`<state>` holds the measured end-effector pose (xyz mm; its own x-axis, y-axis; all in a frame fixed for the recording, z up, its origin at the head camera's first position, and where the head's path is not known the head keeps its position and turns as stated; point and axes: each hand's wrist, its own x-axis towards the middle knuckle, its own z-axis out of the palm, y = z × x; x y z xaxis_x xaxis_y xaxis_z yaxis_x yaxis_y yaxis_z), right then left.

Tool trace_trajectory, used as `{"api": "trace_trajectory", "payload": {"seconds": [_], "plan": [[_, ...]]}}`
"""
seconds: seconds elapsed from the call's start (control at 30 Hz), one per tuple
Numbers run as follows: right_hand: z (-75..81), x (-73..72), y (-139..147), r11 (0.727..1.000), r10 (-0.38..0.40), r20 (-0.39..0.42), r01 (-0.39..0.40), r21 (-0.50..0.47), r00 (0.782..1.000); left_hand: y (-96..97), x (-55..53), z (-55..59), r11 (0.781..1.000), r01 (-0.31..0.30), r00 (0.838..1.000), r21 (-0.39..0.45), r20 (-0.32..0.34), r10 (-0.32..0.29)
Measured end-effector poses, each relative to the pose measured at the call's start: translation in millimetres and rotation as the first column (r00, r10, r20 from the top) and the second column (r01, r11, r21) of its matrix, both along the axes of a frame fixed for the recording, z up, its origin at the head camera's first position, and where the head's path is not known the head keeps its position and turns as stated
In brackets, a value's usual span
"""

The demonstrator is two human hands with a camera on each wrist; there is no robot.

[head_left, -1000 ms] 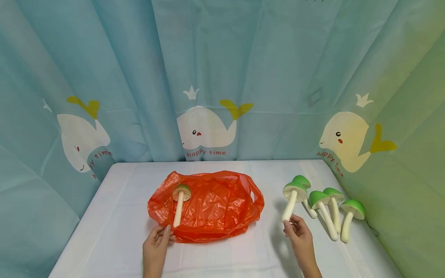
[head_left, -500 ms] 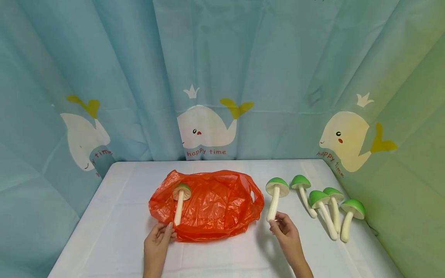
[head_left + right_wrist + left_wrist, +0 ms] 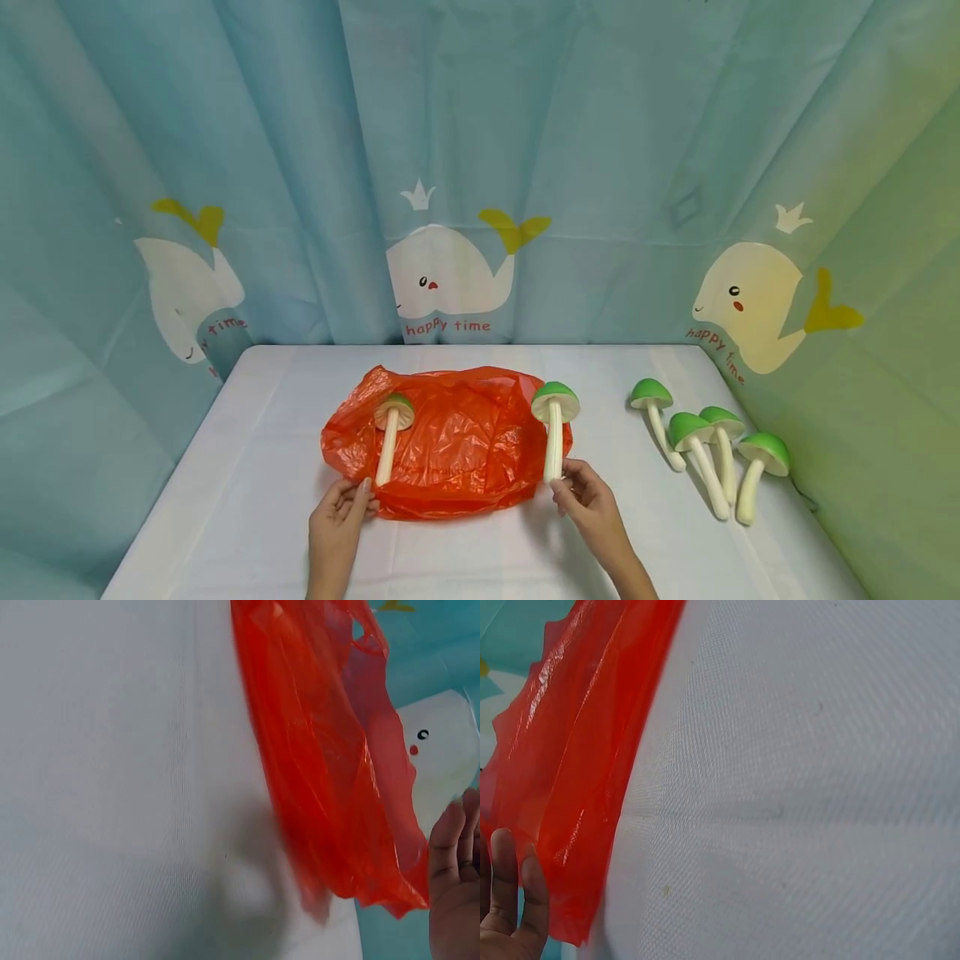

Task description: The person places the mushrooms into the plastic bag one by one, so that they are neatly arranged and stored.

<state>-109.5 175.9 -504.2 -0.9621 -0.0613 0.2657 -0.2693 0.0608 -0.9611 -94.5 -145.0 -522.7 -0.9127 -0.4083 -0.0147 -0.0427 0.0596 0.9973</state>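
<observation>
A red plastic bag [image 3: 457,437] lies with its mouth open on the table, and a toy mushroom [image 3: 387,450] with a green cap rests in its left part. At the bag's near left corner my left hand [image 3: 337,521] pinches the rim between thumb and fingers. My right hand [image 3: 592,508] holds another green-capped mushroom [image 3: 554,437] by the foot of its pale stem, cap up, in front of the bag's right end. In the right wrist view the right fingers [image 3: 450,832] show beside the bag, but the held mushroom is out of sight.
Several more green-capped mushrooms [image 3: 701,458] lie on the right side of the white table [image 3: 247,467]. Blue-green curtains [image 3: 600,167] with whale prints enclose the table's back and sides.
My right hand has carried its mushroom leftward, from beside the other mushrooms to the bag's right end. The left hand has stayed at the bag's corner, nearly still.
</observation>
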Motion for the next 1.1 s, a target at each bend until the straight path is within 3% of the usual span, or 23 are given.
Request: {"api": "trace_trajectory", "payload": {"seconds": [0.27, 0.53, 0.9, 1.1], "plan": [[0.7, -2.5, -9.7, 0.993, 0.118, 0.056, -0.118, -0.007, 0.991, 1.9, -0.8, -0.5, 1.000, 0.004, 1.000, 0.013, -0.002, -0.004], [5.6, 0.8, -22.7, 0.987, 0.163, 0.224, -0.157, -0.043, 0.961, 1.6, -0.3, 0.2, 1.000, 0.013, 0.999, 0.010, -0.033, -0.012], [9.3, -2.9, -38.4, 0.974, 0.219, 0.287, -0.226, -0.010, 0.932, 1.3, -0.5, 0.2, 1.000, 0.015, 0.999, 0.008, 0.031, -0.015], [25.9, -0.5, -46.8, 0.963, 0.261, 0.256, -0.270, 0.003, 0.931, 0.0, -1.3, 0.2, 1.000, 0.007, 1.000, 0.008, 0.021, -0.007]]}}
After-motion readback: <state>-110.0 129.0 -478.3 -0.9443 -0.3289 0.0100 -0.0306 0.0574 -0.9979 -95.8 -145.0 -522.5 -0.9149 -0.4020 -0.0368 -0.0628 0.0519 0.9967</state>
